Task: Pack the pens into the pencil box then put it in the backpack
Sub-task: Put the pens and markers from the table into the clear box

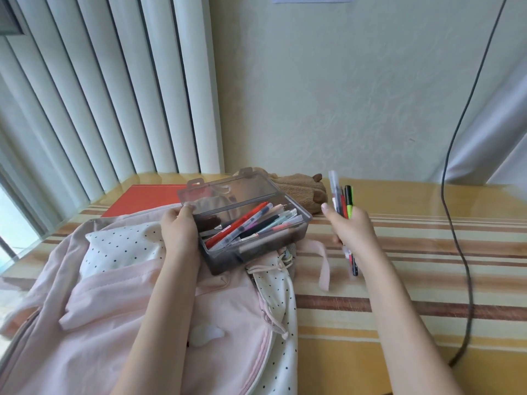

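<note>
A smoky transparent pencil box (228, 258) rests on top of a pink backpack (137, 309), its hinged lid (228, 192) standing open. Several pens (251, 226) lie inside, among them a red one. My left hand (179, 232) grips the box's left end. To the right of the box, above the table, my right hand (353, 232) is closed around a bundle of pens (343, 201), their tips pointing up; one is black with a yellow-green band, one red, one clear.
The table (413, 252) has a striped yellow and brown cloth under glass. A brown plush toy (302, 189) lies behind the box, a red folder (145, 198) at the back left. A black cable (456, 223) hangs down at the right. Blinds cover the left window.
</note>
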Demonstrator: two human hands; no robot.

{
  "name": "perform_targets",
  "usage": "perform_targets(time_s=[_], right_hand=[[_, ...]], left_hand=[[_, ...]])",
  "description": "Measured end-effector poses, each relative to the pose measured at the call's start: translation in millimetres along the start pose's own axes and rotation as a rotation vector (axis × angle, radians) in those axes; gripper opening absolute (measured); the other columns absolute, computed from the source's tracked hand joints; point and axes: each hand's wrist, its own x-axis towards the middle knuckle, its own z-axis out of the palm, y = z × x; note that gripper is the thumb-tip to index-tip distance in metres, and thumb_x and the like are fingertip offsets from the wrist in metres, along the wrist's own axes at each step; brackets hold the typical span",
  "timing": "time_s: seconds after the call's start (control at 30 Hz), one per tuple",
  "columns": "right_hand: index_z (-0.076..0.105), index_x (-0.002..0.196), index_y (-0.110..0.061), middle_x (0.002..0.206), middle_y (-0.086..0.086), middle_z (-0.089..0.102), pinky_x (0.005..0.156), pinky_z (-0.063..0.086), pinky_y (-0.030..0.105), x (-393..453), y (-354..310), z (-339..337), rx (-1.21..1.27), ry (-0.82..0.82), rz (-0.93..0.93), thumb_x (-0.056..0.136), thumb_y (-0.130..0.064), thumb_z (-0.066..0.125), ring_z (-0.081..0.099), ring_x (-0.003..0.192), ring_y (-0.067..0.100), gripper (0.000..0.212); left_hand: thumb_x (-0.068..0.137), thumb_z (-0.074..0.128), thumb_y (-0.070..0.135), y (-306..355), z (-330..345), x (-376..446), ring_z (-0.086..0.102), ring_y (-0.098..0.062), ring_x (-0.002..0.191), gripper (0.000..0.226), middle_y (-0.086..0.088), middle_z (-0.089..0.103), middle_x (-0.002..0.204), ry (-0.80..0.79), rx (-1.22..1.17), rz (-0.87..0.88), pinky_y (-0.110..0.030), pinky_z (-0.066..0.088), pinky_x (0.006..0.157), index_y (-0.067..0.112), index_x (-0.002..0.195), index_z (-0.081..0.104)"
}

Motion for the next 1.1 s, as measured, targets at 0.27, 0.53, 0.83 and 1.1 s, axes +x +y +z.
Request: perform_targets(time_s=[0.27,0.53,0.83,1.1], right_hand=[[0.046,0.057,-0.027,0.042,-0.012,0.039,0.045,0.025,0.024,-38,-59,3,0.477,-0.143,-0.629,0.092,-0.037,0.053,0.034,0.041,0.007,0.036],[0.061,0.088,-0.028,0.094,-0.003,0.062,0.069,0.042,0.033,-41,-47,20,-0.566,-0.578,-0.464,0.074,-0.048,0.073,0.058,0.086,0.019,0.028],[0.064,0.121,-0.035,0.118,-0.02,0.061,0.091,0.035,0.006,-35,-32,4,-0.305,-0.732,-0.444,0.089,-0.02,0.065,0.052,0.104,-0.012,0.035],[0.063,0.114,-0.05,0.122,-0.025,0.062,0.101,0.04,0.023,-52,-8,-8,-0.256,-0.514,-0.501,0.092,-0.024,0.056,0.051,0.113,-0.008,0.034]], left_hand=[[0.09,0.051,0.018,-8,21,-22,0.069,-0.04,0.089,0.009,-0.025,0.067,0.099,-0.232,0.105,-0.009,-0.052,0.056,0.084,0.015,0.085,0.057],[0.09,0.054,0.009,-23,39,-45,0.065,-0.014,0.056,0.008,-0.01,0.062,0.067,-0.412,0.227,0.041,-0.022,0.051,0.051,0.002,0.088,0.058],[0.087,0.056,0.022,-27,43,-35,0.06,-0.028,0.085,0.02,-0.009,0.063,0.083,-0.398,0.315,0.055,-0.043,0.047,0.087,0.004,0.093,0.063],[0.091,0.053,0.018,-36,51,-48,0.06,-0.028,0.081,0.015,-0.017,0.062,0.086,-0.424,0.182,-0.029,-0.043,0.05,0.083,0.008,0.082,0.06]])
